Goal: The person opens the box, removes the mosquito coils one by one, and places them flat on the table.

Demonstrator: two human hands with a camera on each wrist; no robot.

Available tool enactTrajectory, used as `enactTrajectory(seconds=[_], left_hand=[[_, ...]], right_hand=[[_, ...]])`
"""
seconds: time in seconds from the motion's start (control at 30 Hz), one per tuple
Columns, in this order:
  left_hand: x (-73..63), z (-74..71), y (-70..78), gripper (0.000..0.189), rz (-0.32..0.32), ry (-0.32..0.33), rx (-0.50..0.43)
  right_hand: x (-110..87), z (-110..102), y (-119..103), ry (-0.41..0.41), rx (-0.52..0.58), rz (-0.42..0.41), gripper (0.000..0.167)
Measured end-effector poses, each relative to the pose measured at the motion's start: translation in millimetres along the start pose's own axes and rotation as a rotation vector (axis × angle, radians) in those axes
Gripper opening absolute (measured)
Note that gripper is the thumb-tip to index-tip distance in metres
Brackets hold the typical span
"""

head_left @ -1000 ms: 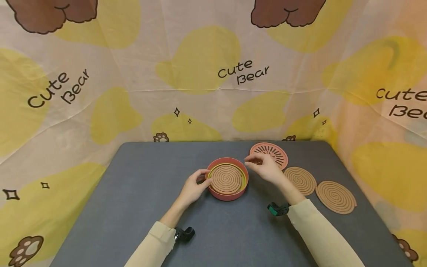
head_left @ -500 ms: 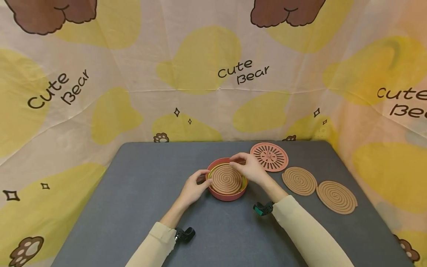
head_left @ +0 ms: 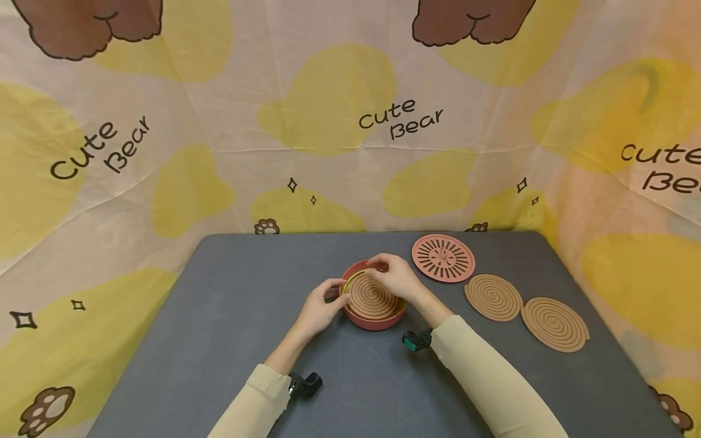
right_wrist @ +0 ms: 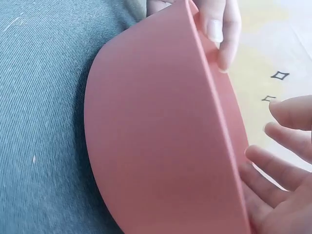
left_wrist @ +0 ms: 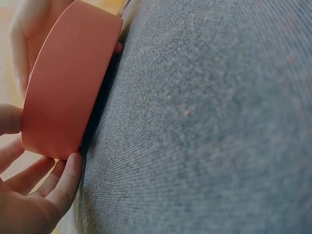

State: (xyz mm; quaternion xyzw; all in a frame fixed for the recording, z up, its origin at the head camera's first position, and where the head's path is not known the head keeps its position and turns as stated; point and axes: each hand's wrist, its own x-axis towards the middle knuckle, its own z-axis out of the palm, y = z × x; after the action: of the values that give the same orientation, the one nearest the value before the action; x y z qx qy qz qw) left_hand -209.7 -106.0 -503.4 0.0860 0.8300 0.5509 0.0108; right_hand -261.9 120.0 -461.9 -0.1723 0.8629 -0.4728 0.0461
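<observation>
A red round box [head_left: 374,323] sits on the table, a tan spiral mosquito coil [head_left: 373,299] lying inside it. Part of a yellow inner rim [head_left: 348,282] shows round the coil. My left hand [head_left: 317,309] holds the box at its left side, fingers against the outer wall [left_wrist: 73,83] and thumb at the rim. From the right, my right hand [head_left: 404,281] reaches over the box, covering the coil's upper right edge. In the right wrist view, the right fingers [right_wrist: 273,170] dip past the rim with the thumb apart; their tips are partly hidden by the box wall.
A pink slotted round lid [head_left: 443,258] lies behind and to the right of the box. Two more tan coils lie to the right, one coil [head_left: 493,297] nearer the lid and another coil [head_left: 555,324] by the table's right edge. A patterned cloth [head_left: 328,121] hangs behind the table.
My right hand has moved left, from beside the lid to over the box and the coil's upper right edge. My left hand has stayed at the box.
</observation>
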Motion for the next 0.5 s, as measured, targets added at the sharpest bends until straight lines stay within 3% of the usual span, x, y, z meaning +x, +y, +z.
enactTrajectory(seconds=[0.2, 0.5], left_hand=[[-0.8, 0.4, -0.2, 0.036, 0.014, -0.006, 0.000], [0.0, 0.1, 1.2, 0.035, 0.003, -0.003, -0.007]], right_hand=[[3.9, 7.6, 4.9, -0.021, -0.027, 0.031, 0.030], [5.5, 9.0, 6.3, -0.055, -0.075, 0.002, 0.030]])
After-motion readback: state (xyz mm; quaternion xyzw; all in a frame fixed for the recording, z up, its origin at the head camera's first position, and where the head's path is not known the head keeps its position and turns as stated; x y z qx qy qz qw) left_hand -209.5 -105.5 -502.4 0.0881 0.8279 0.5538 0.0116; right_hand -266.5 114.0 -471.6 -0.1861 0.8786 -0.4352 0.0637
